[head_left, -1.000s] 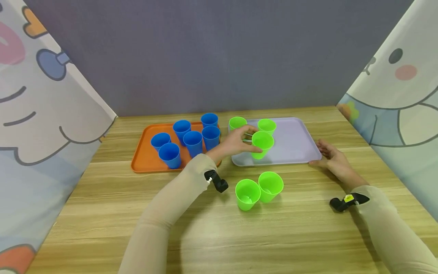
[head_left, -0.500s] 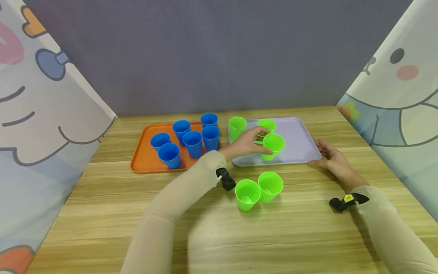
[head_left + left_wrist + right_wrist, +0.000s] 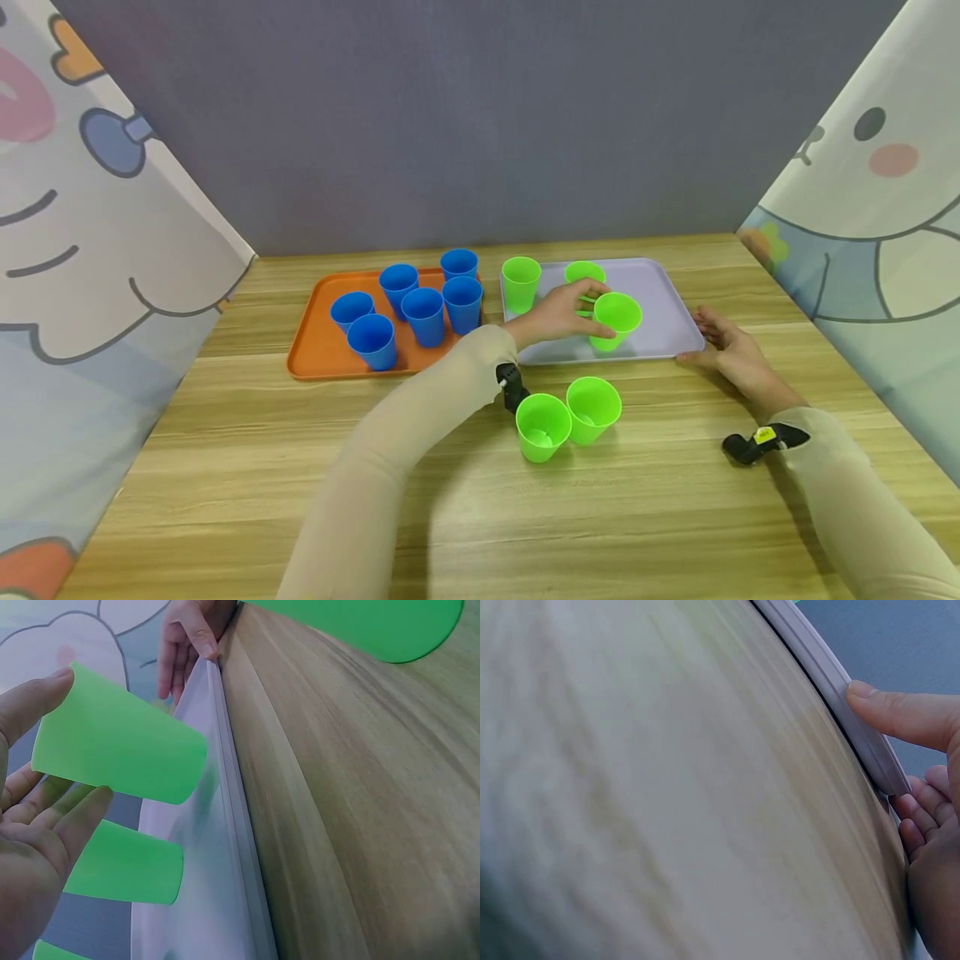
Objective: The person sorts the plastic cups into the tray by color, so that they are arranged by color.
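My left hand holds a green cup by its side, thumb on one side and fingers on the other. In the left wrist view this held cup hangs close over the lavender tray. Two other green cups stand on that tray: one at its back left corner and one further right, partly hidden behind my left hand. My right hand grips the tray's front right corner. In the right wrist view its thumb presses the rim while the fingers curl round the end.
Two green cups, a left one and a right one, stand side by side on the wooden table in front of the tray. An orange tray on the left bears several blue cups. A grey wall rises behind.
My left hand has moved right over the lavender tray with the green cup, uncovering the cup at the back left. The right hand has stayed at the tray's corner.
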Demonstrator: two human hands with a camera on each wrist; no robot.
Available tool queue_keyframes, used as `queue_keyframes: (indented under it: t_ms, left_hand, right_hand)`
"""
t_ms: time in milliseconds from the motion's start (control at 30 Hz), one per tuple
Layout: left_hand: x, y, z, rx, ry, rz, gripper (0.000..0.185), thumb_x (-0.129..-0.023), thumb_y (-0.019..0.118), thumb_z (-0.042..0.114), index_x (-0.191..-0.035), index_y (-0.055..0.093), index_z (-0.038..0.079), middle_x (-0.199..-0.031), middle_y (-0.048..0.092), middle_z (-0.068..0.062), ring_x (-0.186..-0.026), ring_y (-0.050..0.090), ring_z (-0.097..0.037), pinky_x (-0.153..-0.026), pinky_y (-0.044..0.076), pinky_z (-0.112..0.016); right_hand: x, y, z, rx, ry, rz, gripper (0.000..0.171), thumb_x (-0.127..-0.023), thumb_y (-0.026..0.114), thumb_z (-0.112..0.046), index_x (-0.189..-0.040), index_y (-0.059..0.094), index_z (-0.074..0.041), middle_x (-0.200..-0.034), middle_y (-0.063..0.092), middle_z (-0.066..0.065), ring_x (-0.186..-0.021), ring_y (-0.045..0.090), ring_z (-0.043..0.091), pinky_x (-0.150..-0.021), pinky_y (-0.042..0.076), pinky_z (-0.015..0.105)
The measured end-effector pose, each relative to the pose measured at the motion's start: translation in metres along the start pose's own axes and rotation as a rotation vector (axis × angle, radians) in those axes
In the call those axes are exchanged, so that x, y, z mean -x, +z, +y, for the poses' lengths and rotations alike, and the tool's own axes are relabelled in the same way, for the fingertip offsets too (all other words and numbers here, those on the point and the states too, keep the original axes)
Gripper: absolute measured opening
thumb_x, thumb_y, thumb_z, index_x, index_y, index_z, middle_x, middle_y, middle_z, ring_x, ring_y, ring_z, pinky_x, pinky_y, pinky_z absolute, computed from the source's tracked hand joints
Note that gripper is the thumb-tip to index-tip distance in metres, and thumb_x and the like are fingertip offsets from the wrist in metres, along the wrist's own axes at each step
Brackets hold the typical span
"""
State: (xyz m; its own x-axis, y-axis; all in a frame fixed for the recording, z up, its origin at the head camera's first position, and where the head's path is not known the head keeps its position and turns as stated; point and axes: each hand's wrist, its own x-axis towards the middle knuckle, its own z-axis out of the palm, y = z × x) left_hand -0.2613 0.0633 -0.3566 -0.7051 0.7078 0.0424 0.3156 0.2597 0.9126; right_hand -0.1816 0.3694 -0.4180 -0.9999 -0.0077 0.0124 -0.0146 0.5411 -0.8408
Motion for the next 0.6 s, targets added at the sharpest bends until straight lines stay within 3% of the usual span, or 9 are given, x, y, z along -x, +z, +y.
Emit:
queue_keyframes:
  t_ms: [100, 267, 467, 600]
  left_hand:
    - [-0.0013, 0.0006, -0.0013, -0.012, -0.005, 0.002, 0.065, -0.082, 0.084, 0.014, -0.137, 0.052, 0.006, -0.136, 0.056, -0.009, -0.123, 0.057, -0.021, -0.091, 0.048, -0.017]
    - [-0.0034, 0.0015, -0.0040, -0.022, -0.008, 0.004, 0.064, -0.082, 0.084, 0.014, -0.137, 0.052, 0.006, -0.136, 0.056, -0.009, -0.124, 0.057, -0.022, -0.093, 0.047, -0.018]
    - [-0.0043, 0.0027, -0.0052, -0.017, -0.033, 0.001, 0.064, -0.083, 0.083, 0.015, -0.138, 0.051, 0.007, -0.140, 0.054, -0.010, -0.127, 0.055, -0.024, -0.096, 0.048, -0.021]
    - [-0.0051, 0.0026, -0.0047, -0.039, -0.041, -0.002, 0.066, -0.085, 0.082, 0.019, -0.141, 0.050, 0.008, -0.142, 0.053, -0.010, -0.128, 0.054, -0.026, -0.096, 0.048, -0.023]
  right_hand:
    - [0.0001, 0.0001, -0.0009, 0.018, -0.012, 0.005, 0.095, -0.086, 0.078, -0.011, -0.156, 0.016, 0.005, -0.149, 0.035, 0.034, -0.117, 0.044, 0.010, -0.084, 0.035, 0.003]
    - [0.0000, 0.0000, -0.0025, 0.021, -0.025, 0.009, 0.094, -0.086, 0.079, -0.010, -0.155, 0.017, 0.007, -0.147, 0.036, 0.036, -0.120, 0.044, 0.022, -0.084, 0.034, 0.002]
    - [-0.0001, 0.0002, -0.0012, 0.012, -0.025, 0.009, 0.096, -0.085, 0.079, -0.009, -0.156, 0.016, 0.007, -0.149, 0.035, 0.035, -0.113, 0.043, 0.003, -0.085, 0.035, 0.003]
    - [-0.0002, 0.0003, -0.0010, 0.004, -0.025, 0.010, 0.097, -0.085, 0.079, -0.009, -0.156, 0.015, 0.007, -0.149, 0.035, 0.035, -0.112, 0.042, 0.001, -0.085, 0.035, 0.003]
